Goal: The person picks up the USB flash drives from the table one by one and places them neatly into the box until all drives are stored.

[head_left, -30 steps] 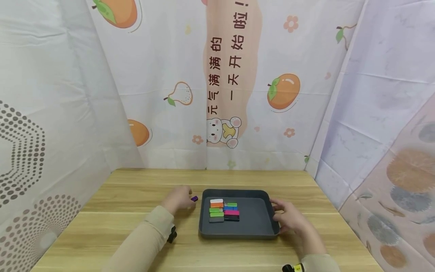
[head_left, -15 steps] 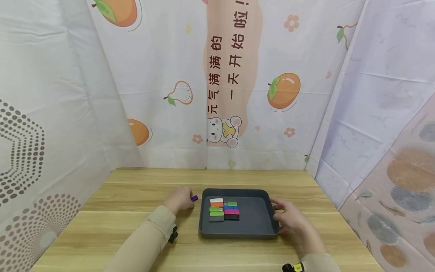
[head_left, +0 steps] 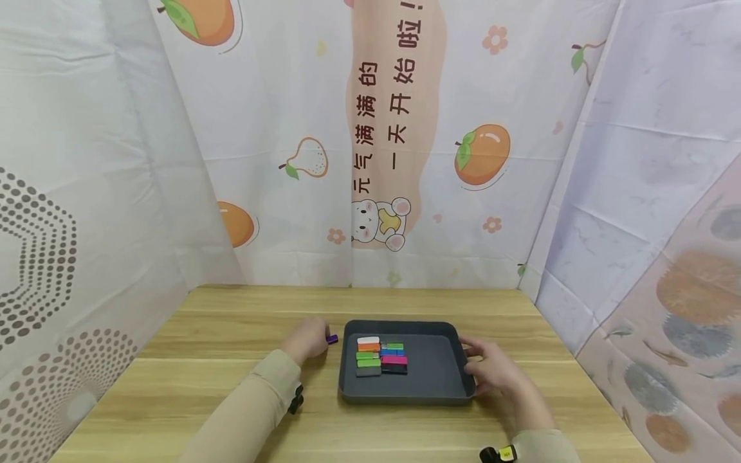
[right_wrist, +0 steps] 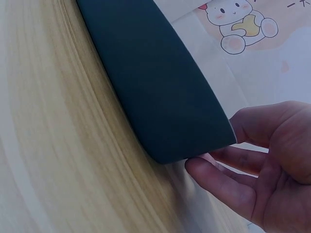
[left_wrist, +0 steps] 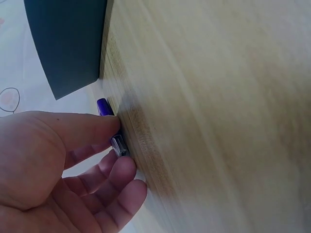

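My left hand (head_left: 308, 339) pinches a small purple USB flash drive (head_left: 332, 339) just outside the left wall of a dark grey tray (head_left: 437, 366). In the left wrist view the drive's metal plug (left_wrist: 119, 145) points toward my fingertips, and the thumb covers its middle, close to the wood. My right hand (head_left: 496, 370) holds the tray by its right side, the thumb at the rim and the other fingers against the outside wall. Inside the tray's left half, several flash drives lie in two columns, among them a white one (head_left: 368, 341), a pink one (head_left: 395, 361) and a black one (head_left: 395, 370).
The tray stands on a wooden table (head_left: 231, 328). A printed curtain (head_left: 266, 225) hangs behind the table's back edge, with more cloth along the left and right sides.
The purple flash drive has turned slightly and lies more level in my left fingers, which have shifted a little. The right hand and the tray stay in place.
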Demonstrator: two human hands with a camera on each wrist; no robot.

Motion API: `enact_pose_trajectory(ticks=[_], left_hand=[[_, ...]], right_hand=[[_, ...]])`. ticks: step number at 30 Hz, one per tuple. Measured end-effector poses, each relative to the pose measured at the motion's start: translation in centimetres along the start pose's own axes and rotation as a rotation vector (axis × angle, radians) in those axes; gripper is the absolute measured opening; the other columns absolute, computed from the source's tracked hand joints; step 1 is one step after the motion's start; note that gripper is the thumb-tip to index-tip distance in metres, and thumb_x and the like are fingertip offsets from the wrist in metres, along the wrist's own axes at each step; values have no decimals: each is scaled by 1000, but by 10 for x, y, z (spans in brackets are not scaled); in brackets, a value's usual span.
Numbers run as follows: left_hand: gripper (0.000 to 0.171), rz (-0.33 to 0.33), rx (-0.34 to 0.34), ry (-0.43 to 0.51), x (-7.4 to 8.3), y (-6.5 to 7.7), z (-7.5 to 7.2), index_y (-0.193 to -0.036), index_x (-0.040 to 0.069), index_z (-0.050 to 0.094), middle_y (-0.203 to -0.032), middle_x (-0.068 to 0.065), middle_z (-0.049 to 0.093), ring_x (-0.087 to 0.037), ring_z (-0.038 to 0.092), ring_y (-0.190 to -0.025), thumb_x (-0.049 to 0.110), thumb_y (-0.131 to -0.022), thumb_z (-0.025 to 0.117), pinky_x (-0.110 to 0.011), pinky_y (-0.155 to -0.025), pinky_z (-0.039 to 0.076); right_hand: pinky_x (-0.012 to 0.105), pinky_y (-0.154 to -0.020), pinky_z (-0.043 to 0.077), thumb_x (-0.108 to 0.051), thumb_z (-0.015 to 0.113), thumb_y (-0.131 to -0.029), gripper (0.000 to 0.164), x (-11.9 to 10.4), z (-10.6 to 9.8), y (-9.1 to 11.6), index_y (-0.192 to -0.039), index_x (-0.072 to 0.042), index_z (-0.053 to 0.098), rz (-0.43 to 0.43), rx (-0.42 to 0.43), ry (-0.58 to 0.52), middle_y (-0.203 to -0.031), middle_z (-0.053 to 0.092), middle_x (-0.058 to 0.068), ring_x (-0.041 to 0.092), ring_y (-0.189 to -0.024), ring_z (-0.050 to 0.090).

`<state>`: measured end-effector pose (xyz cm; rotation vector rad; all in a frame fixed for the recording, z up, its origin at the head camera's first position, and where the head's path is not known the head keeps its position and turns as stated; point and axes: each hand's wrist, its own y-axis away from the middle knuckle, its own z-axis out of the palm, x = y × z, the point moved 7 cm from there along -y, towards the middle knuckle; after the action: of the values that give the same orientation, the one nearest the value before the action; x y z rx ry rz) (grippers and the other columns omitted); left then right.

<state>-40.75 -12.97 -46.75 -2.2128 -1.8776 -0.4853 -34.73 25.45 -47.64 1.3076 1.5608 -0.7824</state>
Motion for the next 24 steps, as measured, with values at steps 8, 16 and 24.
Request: enact_pose_trajectory(ticks=[8, 16, 24], left_hand=[[10, 8, -1, 4, -4, 1, -1, -97, 3, 72, -92, -9, 68, -25, 65, -86, 1, -88, 72, -46, -85, 55], [7, 36, 37, 51, -7, 4, -13, -98, 3, 73, -90, -7, 68, -21, 61, -81, 6, -91, 71, -41, -78, 53], [5, 61, 71, 132, 0, 7, -28, -95, 5, 73, -86, -4, 66, -19, 59, -77, 5, -90, 72, -36, -69, 52]], right_hand=[[52, -55, 58, 12, 58, -83, 74, 0, 1, 1, -153, 4, 37, 7, 3, -5, -133, 48, 39, 33, -78, 69], [52, -56, 58, 12, 58, -83, 74, -1, 0, 1, -153, 4, 37, 4, 5, -1, -133, 48, 39, 32, -80, 69], [51, -55, 58, 12, 58, -83, 74, -2, 1, 2, -153, 3, 37, 12, 13, 20, -133, 49, 38, 32, -77, 69]])
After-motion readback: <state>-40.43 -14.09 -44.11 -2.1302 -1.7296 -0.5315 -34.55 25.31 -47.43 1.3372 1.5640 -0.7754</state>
